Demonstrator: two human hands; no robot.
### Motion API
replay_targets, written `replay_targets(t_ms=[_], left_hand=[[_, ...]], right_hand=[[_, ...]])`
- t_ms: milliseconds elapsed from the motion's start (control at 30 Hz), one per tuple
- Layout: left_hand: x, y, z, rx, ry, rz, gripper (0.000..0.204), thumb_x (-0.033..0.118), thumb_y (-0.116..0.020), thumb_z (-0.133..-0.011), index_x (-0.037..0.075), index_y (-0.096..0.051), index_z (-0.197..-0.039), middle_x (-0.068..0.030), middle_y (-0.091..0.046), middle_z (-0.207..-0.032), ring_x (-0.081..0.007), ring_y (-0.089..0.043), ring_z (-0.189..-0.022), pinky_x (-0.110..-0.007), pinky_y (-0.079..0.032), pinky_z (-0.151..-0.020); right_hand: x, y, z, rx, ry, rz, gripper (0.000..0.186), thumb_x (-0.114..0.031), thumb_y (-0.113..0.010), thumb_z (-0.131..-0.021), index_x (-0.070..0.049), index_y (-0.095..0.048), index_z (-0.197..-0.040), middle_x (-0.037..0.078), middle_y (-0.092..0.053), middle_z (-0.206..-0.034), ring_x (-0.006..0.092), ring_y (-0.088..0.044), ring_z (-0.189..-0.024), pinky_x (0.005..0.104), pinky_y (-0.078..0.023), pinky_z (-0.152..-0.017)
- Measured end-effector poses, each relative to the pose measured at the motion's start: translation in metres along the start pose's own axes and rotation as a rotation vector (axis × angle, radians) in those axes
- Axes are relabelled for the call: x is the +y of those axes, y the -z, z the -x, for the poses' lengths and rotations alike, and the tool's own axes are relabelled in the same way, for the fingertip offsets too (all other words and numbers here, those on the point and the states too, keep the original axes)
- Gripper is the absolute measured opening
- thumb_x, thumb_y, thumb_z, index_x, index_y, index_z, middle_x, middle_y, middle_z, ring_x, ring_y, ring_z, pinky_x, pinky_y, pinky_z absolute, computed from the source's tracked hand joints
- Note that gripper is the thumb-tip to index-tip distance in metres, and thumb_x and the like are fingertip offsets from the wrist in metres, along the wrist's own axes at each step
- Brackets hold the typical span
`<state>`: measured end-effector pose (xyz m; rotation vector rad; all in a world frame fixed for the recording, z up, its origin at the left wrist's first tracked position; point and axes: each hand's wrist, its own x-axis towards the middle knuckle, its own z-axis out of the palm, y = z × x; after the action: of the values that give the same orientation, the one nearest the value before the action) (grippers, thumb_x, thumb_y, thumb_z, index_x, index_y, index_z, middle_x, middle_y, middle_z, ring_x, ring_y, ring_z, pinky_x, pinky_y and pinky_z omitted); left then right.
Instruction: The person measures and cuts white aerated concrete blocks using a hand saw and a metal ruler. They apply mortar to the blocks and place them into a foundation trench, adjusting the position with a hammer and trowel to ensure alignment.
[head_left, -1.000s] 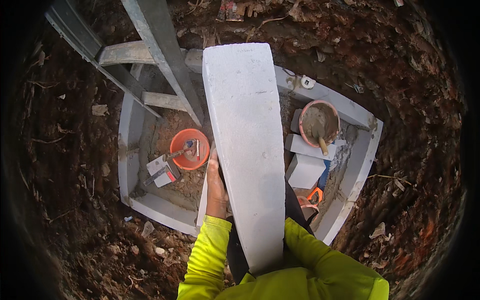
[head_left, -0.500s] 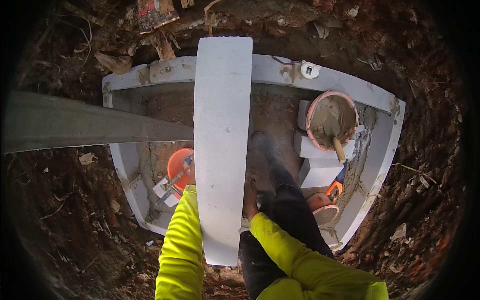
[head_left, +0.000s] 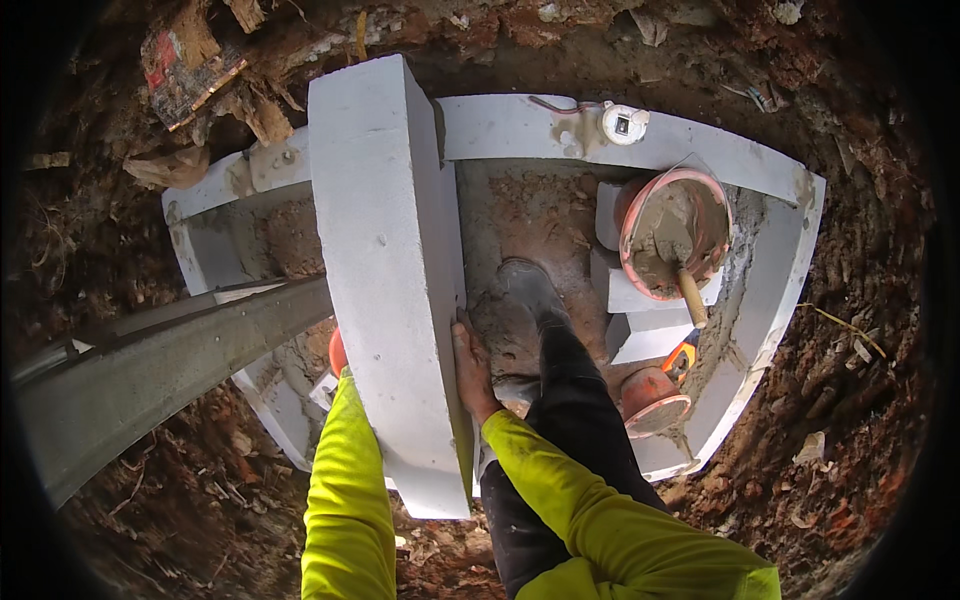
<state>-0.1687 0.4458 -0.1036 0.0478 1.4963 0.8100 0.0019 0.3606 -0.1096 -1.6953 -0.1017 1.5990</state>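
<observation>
A long, thick pale grey block [head_left: 365, 240], like an aerated concrete block, stands in front of me, tilted to the left at its far end. My right hand [head_left: 472, 368] presses against its right side, fingers along the face, gripping it. My left arm in a yellow sleeve [head_left: 350, 480] reaches to the block's left side; that hand is hidden behind the block. Beneath lies a low frame of grey-white blocks [head_left: 520, 128] with mortar smears, one of its far pieces partly covered by the held block.
A bucket of mortar [head_left: 675, 235] with a wooden-handled trowel [head_left: 692, 298] rests on blocks [head_left: 650, 337] at right. Near it are a smaller bucket [head_left: 655, 400] and an orange-handled tool [head_left: 680, 358]. A grey beam [head_left: 190, 345] enters from the left. A white tape-like case [head_left: 625, 124] sits on the far wall.
The block has shifted left and turned, so its right side now shows. My right hand has come more into view, and the left hand has gone out of sight behind the block.
</observation>
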Motion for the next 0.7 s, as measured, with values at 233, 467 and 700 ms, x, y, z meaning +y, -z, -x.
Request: replay_targets(t_ms=[233, 467, 700], left_hand=[[0.005, -0.001, -0.005, 0.004, 0.045, -0.042, 0.078, 0.062, -0.034, -0.099, -0.005, -0.052, -0.134, -0.0171, -0.059, -0.128, -0.0223, -0.055, -0.118, -0.032, -0.044, -0.100], [0.004, -0.003, -0.011, -0.008, 0.087, -0.084, 0.080, 0.063, -0.034, -0.099, -0.006, -0.051, -0.135, -0.0178, -0.059, -0.130, -0.0231, -0.054, -0.120, -0.032, -0.043, -0.101], [0.005, 0.000, -0.015, -0.008, 0.089, -0.108, 0.081, 0.064, -0.033, -0.098, -0.006, -0.051, -0.135, -0.0185, -0.058, -0.131, -0.0238, -0.053, -0.121, -0.033, -0.042, -0.102]], right_hand=[[0.009, -0.004, -0.008, -0.041, -0.022, 0.039, 0.050, -0.040, -0.046, -0.103, 0.003, -0.054, -0.129, 0.020, -0.057, -0.125, 0.0285, -0.052, -0.118, 0.0356, -0.038, -0.102], [0.016, -0.009, -0.020, -0.038, -0.120, 0.098, 0.056, -0.042, -0.037, -0.105, 0.003, -0.048, -0.136, 0.022, -0.049, -0.137, 0.0338, -0.044, -0.130, 0.0392, -0.031, -0.110], [-0.006, -0.015, -0.020, -0.048, -0.044, 0.162, 0.061, -0.043, -0.034, -0.105, 0.001, -0.038, -0.146, 0.023, -0.031, -0.153, 0.0346, -0.023, -0.146, 0.0405, -0.019, -0.119]])
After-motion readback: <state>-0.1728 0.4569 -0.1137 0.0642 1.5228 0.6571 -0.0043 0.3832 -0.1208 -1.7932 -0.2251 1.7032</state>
